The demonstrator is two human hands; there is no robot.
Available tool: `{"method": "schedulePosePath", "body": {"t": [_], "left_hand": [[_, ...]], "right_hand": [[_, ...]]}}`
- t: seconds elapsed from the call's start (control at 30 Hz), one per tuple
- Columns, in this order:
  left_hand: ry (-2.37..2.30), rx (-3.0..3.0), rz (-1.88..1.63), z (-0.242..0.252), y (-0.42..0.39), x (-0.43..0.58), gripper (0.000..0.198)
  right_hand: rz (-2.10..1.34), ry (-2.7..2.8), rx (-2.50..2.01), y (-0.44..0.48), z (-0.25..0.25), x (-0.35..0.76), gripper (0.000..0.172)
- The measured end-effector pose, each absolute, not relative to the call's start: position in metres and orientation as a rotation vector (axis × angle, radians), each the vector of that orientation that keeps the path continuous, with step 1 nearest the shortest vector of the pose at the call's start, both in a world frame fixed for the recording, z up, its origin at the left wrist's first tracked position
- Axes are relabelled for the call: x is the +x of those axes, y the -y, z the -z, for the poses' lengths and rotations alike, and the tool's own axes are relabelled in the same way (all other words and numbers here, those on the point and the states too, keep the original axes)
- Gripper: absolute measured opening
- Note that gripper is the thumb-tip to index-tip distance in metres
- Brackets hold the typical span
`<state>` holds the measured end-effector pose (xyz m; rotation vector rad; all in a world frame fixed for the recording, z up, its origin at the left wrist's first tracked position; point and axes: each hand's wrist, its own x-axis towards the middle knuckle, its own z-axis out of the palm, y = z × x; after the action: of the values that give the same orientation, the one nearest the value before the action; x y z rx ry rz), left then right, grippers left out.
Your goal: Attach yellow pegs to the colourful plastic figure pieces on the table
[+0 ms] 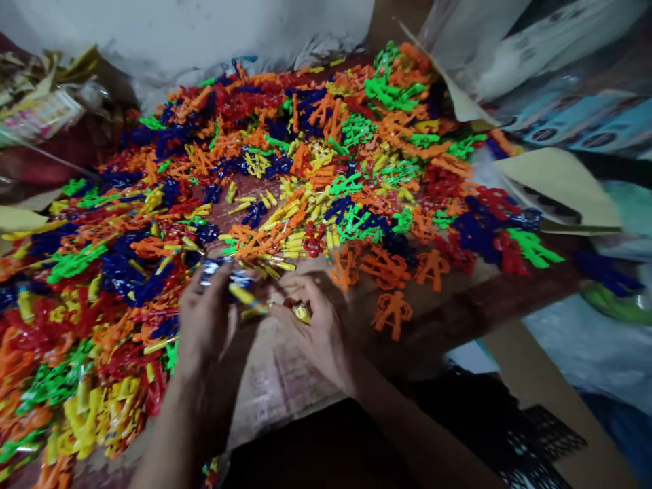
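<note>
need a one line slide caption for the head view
Left hand and right hand with a yellow piece between them, amid heaped multicoloured plastic parts

1 dark blue piece [241, 276], glossy with pale highlights, held in the fingers of the left hand [210, 316]; motion blurs its outline. 1 slender yellow stick [246, 297], banded blue-green, slanting from the left hand down toward the thumb of the right hand [313, 322]. 1 short yellow piece [302, 313], partly hidden, enclosed by the curled right hand.
</note>
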<state>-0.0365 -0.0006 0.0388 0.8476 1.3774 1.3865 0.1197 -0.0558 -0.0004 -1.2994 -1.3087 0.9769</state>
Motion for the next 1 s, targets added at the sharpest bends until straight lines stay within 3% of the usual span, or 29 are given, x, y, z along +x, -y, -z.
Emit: {"method": "schedulePosePath", "body": {"t": [0.07,0.2,0.27,0.4,0.63,0.83,1.0], "left_hand": [[-1.787,1.231,-1.515,-0.051,-0.014,-0.077,0.048],[-2.405,1.995,-1.296,-0.062,-0.027,-0.110,0.074],[-2.384,2.116,-1.264,-0.055,-0.023,-0.094,0.061],[-1.861,2.191,-1.002,-0.026,-0.006,-0.029,0.021],[-1.621,2.372,-0.723,-0.002,-0.013,0.016,0.020],[-1.656,2.584,-0.449,-0.022,-0.046,0.013,0.019],[-1.488,2.433,-0.521,-0.029,-0.026,0.040,0.017]], "right_hand": [[-0.960,1.390,-1.354,0.061,0.003,0.128,0.016],[-0.914,1.369,-1.574,0.068,0.009,0.155,0.012],[-0.818,1.435,-1.654,0.066,0.007,0.171,0.014],[-0.424,1.569,-1.825,0.045,-0.001,0.195,0.021],[-0.103,1.859,-2.049,-0.013,0.003,0.191,0.019],[-0.183,1.936,-2.155,-0.024,-0.006,0.176,0.024],[-0.293,1.935,-2.190,-0.033,-0.013,0.199,0.023]]}}
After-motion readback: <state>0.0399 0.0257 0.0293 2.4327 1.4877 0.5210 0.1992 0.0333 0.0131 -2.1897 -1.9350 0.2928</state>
